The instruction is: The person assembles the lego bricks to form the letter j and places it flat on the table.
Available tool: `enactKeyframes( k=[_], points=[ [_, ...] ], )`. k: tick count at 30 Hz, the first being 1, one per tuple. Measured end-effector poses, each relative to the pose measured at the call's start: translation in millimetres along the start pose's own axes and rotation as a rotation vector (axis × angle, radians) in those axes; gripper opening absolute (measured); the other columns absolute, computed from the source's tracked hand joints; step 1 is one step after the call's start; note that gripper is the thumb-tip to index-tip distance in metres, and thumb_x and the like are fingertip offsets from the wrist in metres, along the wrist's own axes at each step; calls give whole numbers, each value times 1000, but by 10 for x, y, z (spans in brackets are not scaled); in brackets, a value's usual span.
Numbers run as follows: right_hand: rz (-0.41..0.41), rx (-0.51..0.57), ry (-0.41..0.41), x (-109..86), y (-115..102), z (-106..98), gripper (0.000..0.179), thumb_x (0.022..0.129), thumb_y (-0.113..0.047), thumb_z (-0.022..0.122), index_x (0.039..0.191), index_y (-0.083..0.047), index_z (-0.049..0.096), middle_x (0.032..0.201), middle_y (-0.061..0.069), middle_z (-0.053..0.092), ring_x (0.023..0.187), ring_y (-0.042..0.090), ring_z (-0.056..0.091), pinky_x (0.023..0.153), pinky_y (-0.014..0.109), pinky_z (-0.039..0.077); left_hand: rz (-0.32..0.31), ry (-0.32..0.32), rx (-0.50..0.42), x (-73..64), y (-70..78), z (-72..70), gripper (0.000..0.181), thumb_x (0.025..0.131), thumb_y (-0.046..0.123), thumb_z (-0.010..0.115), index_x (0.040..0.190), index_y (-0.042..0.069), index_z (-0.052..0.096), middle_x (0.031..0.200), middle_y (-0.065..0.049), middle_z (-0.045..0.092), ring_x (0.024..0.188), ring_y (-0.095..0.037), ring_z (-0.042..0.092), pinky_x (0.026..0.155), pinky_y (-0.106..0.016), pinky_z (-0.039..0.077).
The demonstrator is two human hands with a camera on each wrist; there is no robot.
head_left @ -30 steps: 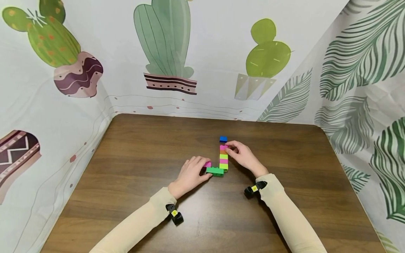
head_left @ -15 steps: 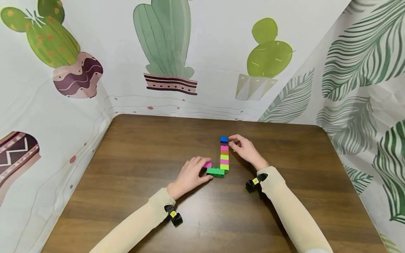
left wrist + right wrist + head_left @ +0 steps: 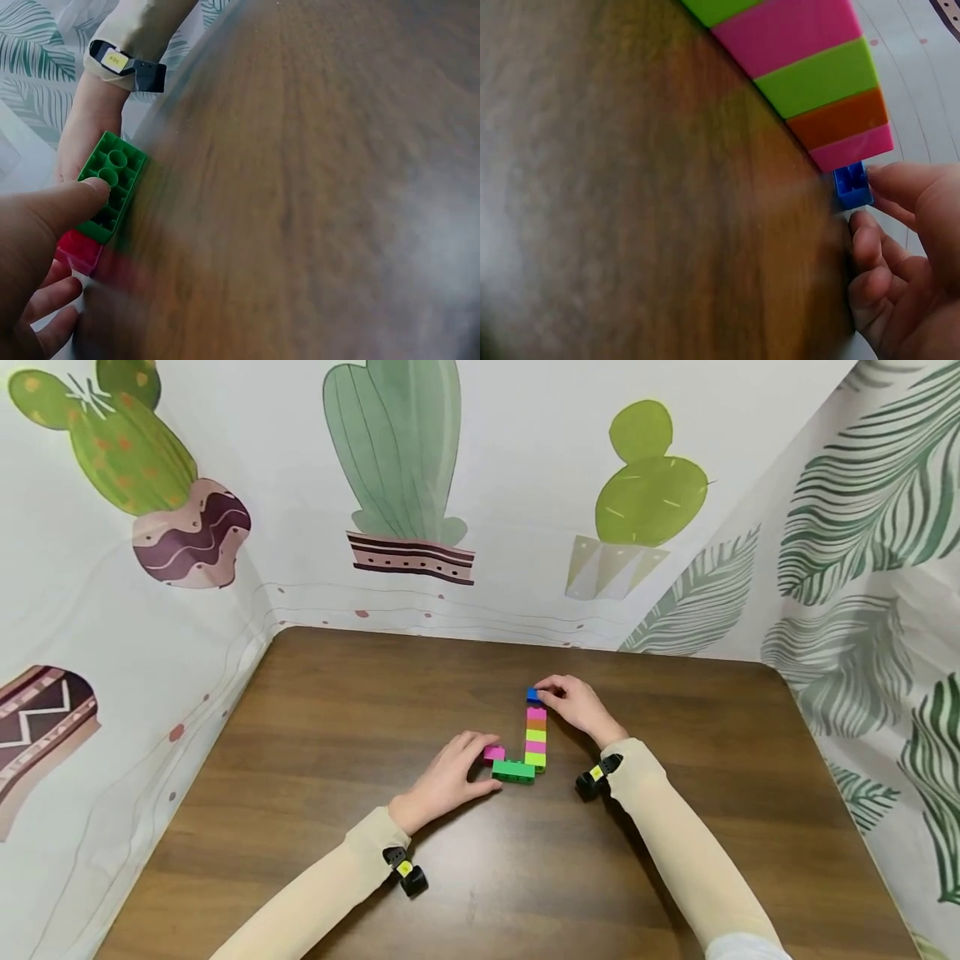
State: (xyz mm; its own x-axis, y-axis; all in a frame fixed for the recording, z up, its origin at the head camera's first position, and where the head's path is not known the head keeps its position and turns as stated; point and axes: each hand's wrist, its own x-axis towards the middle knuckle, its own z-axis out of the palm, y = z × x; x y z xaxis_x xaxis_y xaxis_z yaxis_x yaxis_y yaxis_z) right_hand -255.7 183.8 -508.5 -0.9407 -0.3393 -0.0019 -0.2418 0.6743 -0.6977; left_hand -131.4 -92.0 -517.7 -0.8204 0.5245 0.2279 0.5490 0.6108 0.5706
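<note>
My left hand (image 3: 444,781) holds a green building brick (image 3: 513,772) and a pink brick (image 3: 492,753) joined behind it, between thumb and fingers. In the left wrist view the thumb lies on the hollow underside of the green brick (image 3: 124,191). A column of bricks (image 3: 536,737) in lime, pink and orange runs away from the green brick's right end. Beyond its far pink end, a small blue brick (image 3: 532,696) is pinched by my right hand (image 3: 579,706). The right wrist view shows the blue brick's (image 3: 853,193) hollow side, close to the column's pink end (image 3: 855,148).
The brown wooden table (image 3: 360,693) lies under both hands. A white cloth with printed cacti (image 3: 525,485) and leaves hangs behind and at the sides. Each wrist carries a small black camera (image 3: 592,783).
My right hand has left the column's far pink end, moved out beside the blue brick, and now pinches it. The left hand keeps its hold on the green and pink bricks.
</note>
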Motion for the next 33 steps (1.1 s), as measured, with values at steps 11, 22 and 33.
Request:
enactKeyframes(
  k=[11,22,33],
  points=[
    [-5,6,-15,14,-35,-33,25,103,-25,66,122,-11,75,110,10,73,94,27,61,87,43,49,22,41,-8,14,-21,-22,62,91,31,83,143,8,57,129,-10,62,119,-26,59,104,-45,50],
    [1,8,-35,-32,2,-24,24,103,-26,67,120,-12,76,107,8,74,97,26,63,90,45,49,14,5,-20,28,7,-7,53,94,26,80,139,7,61,130,-10,64,119,-26,60,104,-43,50],
    [25,24,-35,-60,20,5,26,104,-28,66,123,-12,74,111,9,73,98,27,62,91,46,49,-7,7,-35,7,8,29,53,93,27,81,138,8,61,130,-9,64,119,-26,60,104,-44,50]
  ],
)
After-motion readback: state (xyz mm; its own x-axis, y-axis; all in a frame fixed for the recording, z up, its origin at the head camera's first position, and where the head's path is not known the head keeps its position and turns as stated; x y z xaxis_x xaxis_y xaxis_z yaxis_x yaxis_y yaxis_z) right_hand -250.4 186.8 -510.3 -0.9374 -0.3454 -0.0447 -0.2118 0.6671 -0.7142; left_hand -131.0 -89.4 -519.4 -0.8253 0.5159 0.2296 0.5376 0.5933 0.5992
